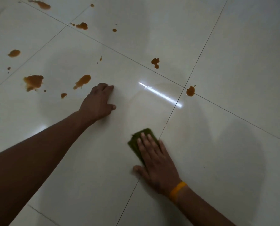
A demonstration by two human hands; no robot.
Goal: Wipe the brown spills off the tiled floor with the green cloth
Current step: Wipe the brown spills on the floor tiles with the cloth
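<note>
Right hand (154,160) flat, fingers straight, pressing green cloth (136,141) onto tiled floor (217,144) beside a grout line. Left hand (97,101) braced on the tile, fingers curled under, holding nothing. Brown spills (33,82) lie beyond it, unwiped.
</note>
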